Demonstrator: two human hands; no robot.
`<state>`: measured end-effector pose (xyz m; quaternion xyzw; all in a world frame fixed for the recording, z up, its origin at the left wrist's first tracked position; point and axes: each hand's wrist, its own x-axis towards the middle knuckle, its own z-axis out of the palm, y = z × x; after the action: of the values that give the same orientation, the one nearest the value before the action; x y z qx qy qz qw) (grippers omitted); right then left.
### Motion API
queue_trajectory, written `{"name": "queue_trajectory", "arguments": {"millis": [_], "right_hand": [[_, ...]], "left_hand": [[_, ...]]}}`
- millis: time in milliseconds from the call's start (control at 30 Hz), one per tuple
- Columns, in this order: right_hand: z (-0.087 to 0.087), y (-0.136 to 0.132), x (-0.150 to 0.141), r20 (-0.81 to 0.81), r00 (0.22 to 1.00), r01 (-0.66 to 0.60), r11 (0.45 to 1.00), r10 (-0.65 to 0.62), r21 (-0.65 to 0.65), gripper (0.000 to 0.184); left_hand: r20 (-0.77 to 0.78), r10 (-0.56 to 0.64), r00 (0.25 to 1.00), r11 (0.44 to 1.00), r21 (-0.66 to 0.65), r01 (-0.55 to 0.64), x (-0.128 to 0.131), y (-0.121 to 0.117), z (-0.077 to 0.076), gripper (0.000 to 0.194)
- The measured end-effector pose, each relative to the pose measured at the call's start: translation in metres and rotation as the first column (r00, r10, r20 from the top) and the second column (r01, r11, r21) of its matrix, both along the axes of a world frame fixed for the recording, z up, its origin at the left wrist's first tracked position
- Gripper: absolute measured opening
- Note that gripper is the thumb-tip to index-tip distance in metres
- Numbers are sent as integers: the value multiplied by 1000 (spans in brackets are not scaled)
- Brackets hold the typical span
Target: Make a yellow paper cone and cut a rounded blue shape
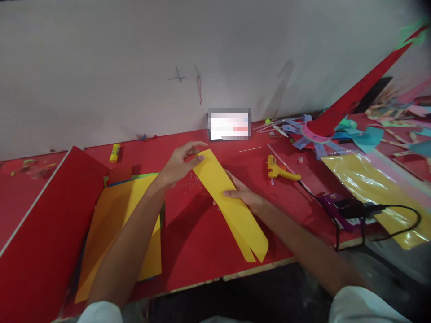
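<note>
Places taken from the right hand's grip. Grey-white wall beyond it, red tabletop below. Red board stands tilted well off to the left; orange-yellow paper stack between it and the grip, partly under the left forearm. Red cone leans up at far right, packet of yellow sheets nearer on that side.

Yellow paper strip is in the right hand, above the table: thumb on top, fingers wrapped under its right edge near mid-length. Long axis runs from far-left to near-right, near end toward the body. Left hand is up at the far end, thumb on the corner; can't tell if its fingers close underneath. Right hand is nearer the middle and the loose end.

Purple power strip right of the grip, lit screen straight beyond. Yellow glue gun just right and beyond; capped glue stick far left.

Materials: board flat, stiff, pale-edged. Cone looks like rolled paper. Packet film glossy, creased. Strip matte, smooth, 2 layers, splitting into 2 flaps with a V gap at the near end. Glue gun plastic, glue stick a short cylinder.
</note>
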<state>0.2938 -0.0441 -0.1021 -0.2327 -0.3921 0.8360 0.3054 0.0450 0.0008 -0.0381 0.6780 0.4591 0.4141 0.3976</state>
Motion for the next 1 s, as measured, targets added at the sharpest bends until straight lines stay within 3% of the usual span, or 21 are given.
{"name": "queue_trajectory", "arguments": {"millis": [200,400,567,767,867,1000], "right_hand": [[1,0,1,1,1000,-22,1000,22,16,101],[-4,0,2,-40,996,-84,996,85,29,106],[-2,-1,2,10,1000,-11,999,11,31,102],[0,-1,1,54,998,12,998,-16,56,101],[0,-1,1,27,1000,-9,999,8,46,102],[-2,-3,0,-37,999,-12,998,14,56,90]], "left_hand": [[-46,89,995,994,63,-86,5,2,-2,33],[-47,14,999,999,-29,-16,-1,-3,4,41],[-84,-133,988,991,-17,132,-1,-6,9,47],[-216,46,975,996,90,-27,6,-5,4,37],[-216,29,976,997,77,-13,7,-5,5,36],[-128,-48,991,999,-8,47,3,-7,7,38]]}}
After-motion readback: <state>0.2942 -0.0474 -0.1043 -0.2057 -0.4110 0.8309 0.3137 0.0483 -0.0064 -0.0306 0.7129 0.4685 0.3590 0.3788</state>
